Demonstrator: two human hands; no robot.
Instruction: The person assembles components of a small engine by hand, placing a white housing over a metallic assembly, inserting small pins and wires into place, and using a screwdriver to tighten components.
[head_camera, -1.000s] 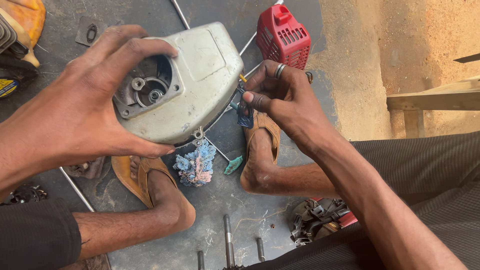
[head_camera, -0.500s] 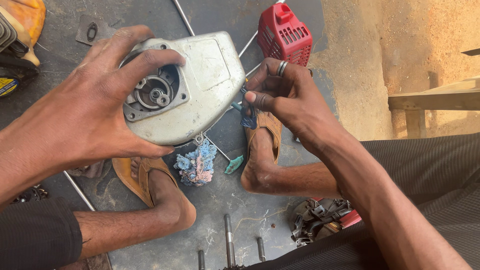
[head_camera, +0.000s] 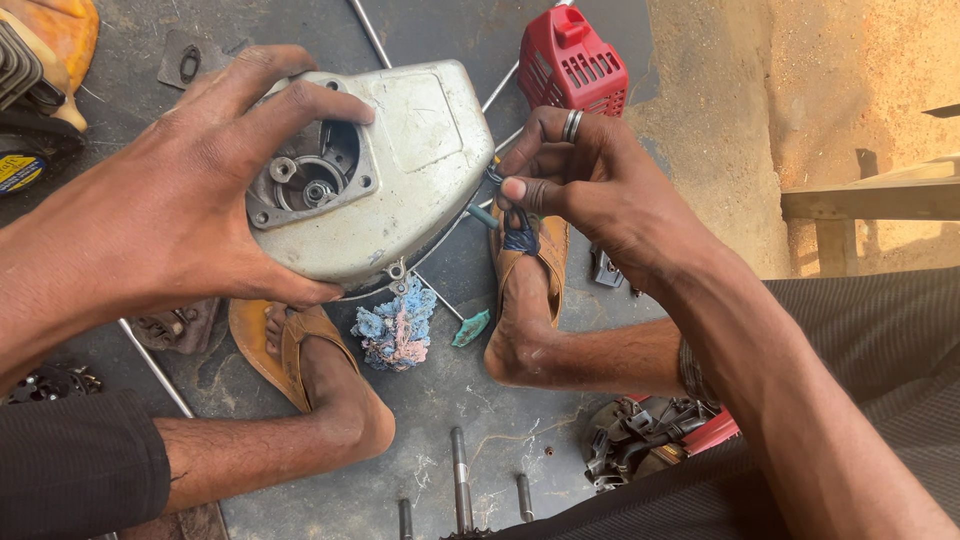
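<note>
1 grey metal housing (head_camera: 400, 170) is gripped at upper centre of the frame by the left hand (head_camera: 170, 210), fingers curled over its top edge, thumb underneath. The right hand (head_camera: 590, 190) is pinched shut on 1 small dark ring-shaped part (head_camera: 496, 176) at the housing's right edge; 1 ring is worn on a finger. 1 red engine cover (head_camera: 572, 62) is seen at top centre. 2 sandalled feet are planted below. 1 rag (head_camera: 396, 328) lies between them. 3 metal rods (head_camera: 460, 480) are counted at bottom centre.
</note>
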